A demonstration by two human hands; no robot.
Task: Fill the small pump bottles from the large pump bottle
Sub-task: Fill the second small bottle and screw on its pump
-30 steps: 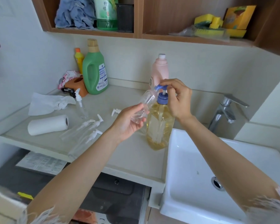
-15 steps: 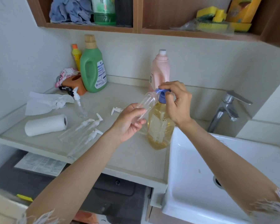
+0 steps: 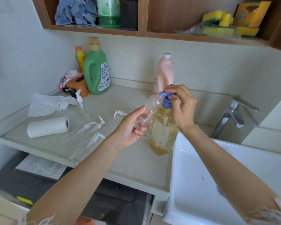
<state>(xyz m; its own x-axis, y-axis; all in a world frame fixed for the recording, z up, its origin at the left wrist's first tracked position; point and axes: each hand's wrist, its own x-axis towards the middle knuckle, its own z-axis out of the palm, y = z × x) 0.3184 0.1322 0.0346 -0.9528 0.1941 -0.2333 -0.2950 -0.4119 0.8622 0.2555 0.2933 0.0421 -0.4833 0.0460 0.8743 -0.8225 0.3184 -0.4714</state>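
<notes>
The clear small pump bottle (image 3: 148,111), tilted in the left hand (image 3: 130,129)'s curled fingers, apparently meets the blue spout of the large pump bottle (image 3: 163,132) on the tabletop (image 3: 128,159). Right hand (image 3: 182,108) fingers clamp the pump head; misalignment would spill soap.

The large pump bottle (image 3: 163,132) is clear with amber-yellow liquid and a blue pump head (image 3: 166,99) under the right hand's fingertips (image 3: 173,88). The small bottle (image 3: 148,111) between the left hand's fingers (image 3: 140,111) is colourless and transparent. Behind the right fingers stands a pale pink bottle (image 3: 164,73) with a white cap. Well left of the fingers, a green detergent jug (image 3: 96,73) has a tan cap and a white-and-blue label, beside an orange-capped yellow bottle (image 3: 80,57). 4 other small bottles, probably, show white pumps (image 3: 101,121).
</notes>
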